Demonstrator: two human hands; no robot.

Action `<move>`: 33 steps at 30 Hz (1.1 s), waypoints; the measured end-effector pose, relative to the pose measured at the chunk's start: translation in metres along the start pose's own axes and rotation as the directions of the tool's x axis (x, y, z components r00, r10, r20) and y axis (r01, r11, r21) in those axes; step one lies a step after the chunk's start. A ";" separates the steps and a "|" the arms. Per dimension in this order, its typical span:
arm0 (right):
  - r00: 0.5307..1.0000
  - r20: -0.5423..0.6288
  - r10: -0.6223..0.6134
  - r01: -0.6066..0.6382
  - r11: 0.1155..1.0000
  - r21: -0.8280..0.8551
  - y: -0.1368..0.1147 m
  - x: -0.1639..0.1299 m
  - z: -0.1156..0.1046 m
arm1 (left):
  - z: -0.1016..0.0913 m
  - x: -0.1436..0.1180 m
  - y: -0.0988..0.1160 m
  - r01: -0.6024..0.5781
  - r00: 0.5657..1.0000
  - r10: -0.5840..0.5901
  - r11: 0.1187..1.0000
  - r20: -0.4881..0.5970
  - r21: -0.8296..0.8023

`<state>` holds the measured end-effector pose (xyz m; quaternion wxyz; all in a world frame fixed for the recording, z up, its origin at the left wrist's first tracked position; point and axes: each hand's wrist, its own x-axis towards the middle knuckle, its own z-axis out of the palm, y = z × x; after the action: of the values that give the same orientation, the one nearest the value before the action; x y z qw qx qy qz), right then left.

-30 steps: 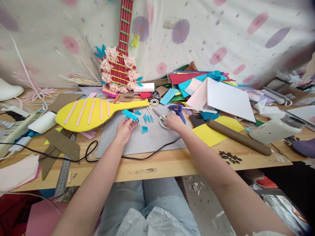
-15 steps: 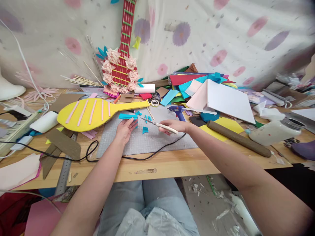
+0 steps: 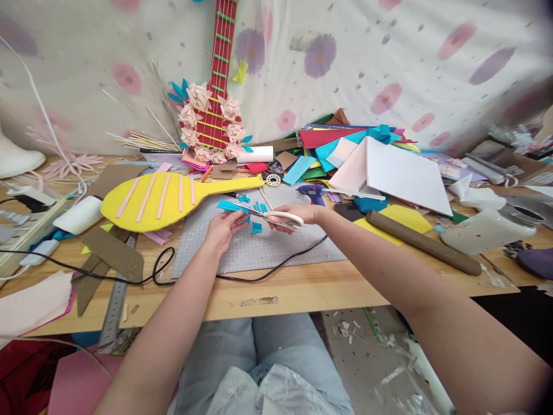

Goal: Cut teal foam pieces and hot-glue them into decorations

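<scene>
Over the grey cutting mat (image 3: 242, 259), my left hand (image 3: 225, 230) is closed, pinching a blue strip (image 3: 227, 204) of paper or foam. My right hand (image 3: 298, 216) grips the white-handled scissors (image 3: 290, 218), and their blades lie along the blue strip, close to my left fingertips. Small blue cut pieces (image 3: 257, 229) rest on the mat just beyond and between my hands. Left of them lies a yellow lute-shaped cutout (image 3: 151, 199) with pink strips across its body, its neck reaching toward the middle of the table.
A blue glue gun (image 3: 313, 193) sits beyond my right hand, its black cable (image 3: 268, 275) crossing the mat's front. A red paper guitar (image 3: 212, 124) leans on the back curtain. To the right are a brown roll (image 3: 423, 242), a white jar (image 3: 484, 230) and stacked coloured sheets (image 3: 319, 138).
My right hand has moved the scissors left, bringing the blades onto the blue strip. The strip in my left hand has turned and shifted slightly right.
</scene>
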<state>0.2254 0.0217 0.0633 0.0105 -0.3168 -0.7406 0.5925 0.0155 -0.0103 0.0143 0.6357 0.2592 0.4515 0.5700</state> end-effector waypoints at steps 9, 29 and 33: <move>0.995 -0.074 0.060 -0.059 0.998 0.018 -0.002 0.004 0.001 | 0.000 -0.002 0.001 0.031 0.999 -0.031 0.999 0.021 0.016; 0.976 -0.183 0.118 -0.135 0.987 -0.084 -0.004 0.005 0.003 | 0.000 -0.001 -0.001 0.053 0.995 -0.058 0.996 0.076 0.074; 0.987 -0.139 0.079 -0.088 0.994 -0.059 -0.002 0.012 0.006 | 0.001 -0.003 -0.002 0.055 0.993 -0.069 0.988 0.100 0.142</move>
<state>0.2129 0.0222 0.0595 0.0260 -0.3874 -0.7430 0.5452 0.0172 -0.0137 0.0139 0.6562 0.3182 0.4642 0.5027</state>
